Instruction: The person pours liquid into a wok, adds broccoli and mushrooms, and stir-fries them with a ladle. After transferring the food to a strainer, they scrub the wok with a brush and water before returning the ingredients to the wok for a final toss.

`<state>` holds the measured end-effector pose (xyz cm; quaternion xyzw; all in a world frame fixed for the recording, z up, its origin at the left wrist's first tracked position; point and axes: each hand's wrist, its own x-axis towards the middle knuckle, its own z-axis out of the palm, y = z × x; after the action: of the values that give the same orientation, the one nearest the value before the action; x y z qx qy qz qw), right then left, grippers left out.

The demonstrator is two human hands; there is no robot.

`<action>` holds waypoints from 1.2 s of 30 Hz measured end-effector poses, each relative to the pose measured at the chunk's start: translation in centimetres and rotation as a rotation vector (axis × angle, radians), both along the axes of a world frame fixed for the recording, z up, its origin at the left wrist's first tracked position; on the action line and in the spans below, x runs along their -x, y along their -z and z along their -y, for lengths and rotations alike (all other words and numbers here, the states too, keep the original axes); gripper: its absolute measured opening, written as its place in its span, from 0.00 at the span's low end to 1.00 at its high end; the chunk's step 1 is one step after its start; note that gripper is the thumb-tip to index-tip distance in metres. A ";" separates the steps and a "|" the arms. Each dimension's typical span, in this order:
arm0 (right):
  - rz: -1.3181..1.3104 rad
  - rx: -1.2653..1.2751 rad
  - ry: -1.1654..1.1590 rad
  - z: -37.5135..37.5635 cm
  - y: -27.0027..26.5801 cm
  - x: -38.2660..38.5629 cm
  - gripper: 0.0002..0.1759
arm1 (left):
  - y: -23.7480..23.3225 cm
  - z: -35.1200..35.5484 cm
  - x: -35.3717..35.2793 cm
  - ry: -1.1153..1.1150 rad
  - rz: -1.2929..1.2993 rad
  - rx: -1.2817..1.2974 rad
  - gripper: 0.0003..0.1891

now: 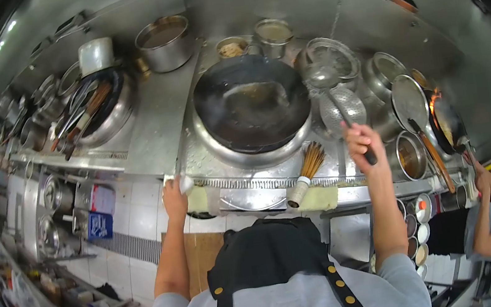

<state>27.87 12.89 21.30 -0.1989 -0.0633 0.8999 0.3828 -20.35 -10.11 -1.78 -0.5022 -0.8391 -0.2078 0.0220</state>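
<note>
Closest in, the black bib apron (pixel 272 256) over a grey shirt hid whatever lay below the stove's steel front rim (pixel 249 181). The right hand (pixel 362 146) was clenched round the dark handle of a long steel ladle (pixel 324 76), its bowl just right of the big round black wok (pixel 251 105). The left hand (pixel 174 200) pinched a small white cloth (pixel 186 184) at that rim. Liquid pooled in the wok could splash if the ladle plunged fast (a co-worker's pan (pixel 446 119) flamed nearby). Whether the handle belonged to the ladle or the perforated skimmer (pixel 345 109) stayed unclear.

No text is legible; the blue box's (pixel 100 225) print is blurred.
</note>
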 end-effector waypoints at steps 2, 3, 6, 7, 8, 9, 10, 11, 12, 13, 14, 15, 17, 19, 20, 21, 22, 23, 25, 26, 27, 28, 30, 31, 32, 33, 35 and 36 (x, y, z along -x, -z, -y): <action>-0.035 0.032 -0.039 1.5 -0.2 1.5 0.12 | 2.5 0.5 0.2 0.076 -0.015 0.056 0.32; -0.055 0.031 -0.049 1.5 0.1 2.2 0.12 | 3.5 1.1 0.4 0.127 -0.038 0.124 0.32; 0.248 -0.295 -0.036 1.6 4.3 3.2 0.14 | 4.5 1.4 1.4 0.170 -0.019 0.086 0.34; 0.593 -0.314 0.158 2.0 5.9 4.7 0.24 | 4.3 1.5 1.4 0.194 0.003 0.057 0.35; 0.806 -0.317 0.269 3.3 5.6 6.0 0.35 | 3.4 1.5 1.1 0.192 0.029 0.093 0.35; 0.888 -0.409 0.252 3.0 8.1 5.5 0.43 | 2.3 1.4 0.9 0.183 0.052 0.134 0.37; 1.038 -0.414 0.288 3.4 9.7 5.4 0.42 | 1.4 1.0 0.7 0.227 0.069 0.136 0.37; 1.294 -0.459 0.278 2.8 13.1 4.3 0.42 | 0.7 1.0 0.7 0.214 0.100 0.183 0.37; 1.694 -0.696 0.356 1.7 18.5 1.9 0.42 | 0.4 1.1 0.8 0.197 0.124 0.235 0.37; 2.087 -0.946 0.408 1.5 22.0 -0.4 0.42 | 0.5 1.3 0.9 0.221 0.129 0.250 0.37; 2.117 -0.838 0.232 2.9 21.2 -1.6 0.42 | 0.6 1.6 1.0 0.210 0.102 0.165 0.37; 2.127 -0.736 0.060 3.9 20.4 -2.8 0.42 | 0.4 1.8 1.1 0.191 0.074 0.075 0.38; 2.224 -0.663 -0.121 5.6 21.8 -5.1 0.43 | -1.9 2.8 0.8 0.179 0.074 0.022 0.34; 2.439 -0.707 -0.296 7.7 23.1 -7.2 0.40 | -3.4 4.2 0.8 0.184 0.264 -0.207 0.31; 2.550 -0.775 -0.333 7.9 24.0 -7.8 0.38 | -4.2 5.0 0.4 0.176 0.254 -0.227 0.28; 2.660 -0.849 -0.361 7.5 24.7 -7.7 0.37 | -4.2 6.0 -0.1 0.168 0.234 -0.223 0.28; 2.618 -0.860 -0.410 7.0 23.3 -6.2 0.35 | -3.8 6.8 -0.5 0.140 0.260 -0.230 0.29; 2.595 -0.855 -0.398 6.6 22.2 -4.0 0.35 | -3.3 7.4 -0.9 0.119 0.284 -0.237 0.30; 2.095 -0.581 -0.420 6.0 21.2 1.5 0.38 | -2.8 7.6 -3.2 0.107 0.429 -0.201 0.30; 1.971 -0.482 -0.429 6.3 22.0 3.9 0.41 | -2.6 7.3 -4.5 0.113 0.476 -0.160 0.29; 1.851 -0.394 -0.437 7.0 22.8 5.4 0.45 | -2.7 6.8 -5.9 0.116 0.527 -0.125 0.29; 1.841 -0.407 -0.429 7.5 24.5 5.6 0.45 | -3.1 6.3 -7.2 0.164 0.546 -0.123 0.29; 1.919 -0.586 -0.152 7.8 29.8 5.9 0.49 | -3.8 5.2 -9.4 0.253 0.563 -0.124 0.27; 1.908 -0.601 -0.158 7.6 30.9 5.4 0.49 | -4.4 4.9 -10.2 0.239 0.554 -0.129 0.27; 1.667 -0.583 0.014 7.5 31.7 4.0 0.50 | -5.4 4.8 -11.0 0.302 0.545 -0.104 0.26; 1.422 -0.559 0.174 6.9 31.8 2.5 0.51 | -6.2 4.5 -11.5 0.365 0.538 -0.084 0.26; 0.876 -0.196 0.153 7.7 22.6 -0.9 0.50 | -6.5 4.8 -12.0 0.347 0.527 -0.093 0.24; 0.779 -0.217 0.147 8.6 17.5 -2.3 0.48 | -6.3 5.3 -11.8 0.313 0.557 -0.053 0.23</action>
<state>30.15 4.25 3.77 -0.4874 -0.2837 0.7156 0.4122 -8.59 -15.41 4.54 -0.5484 -0.7196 -0.3601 -0.2276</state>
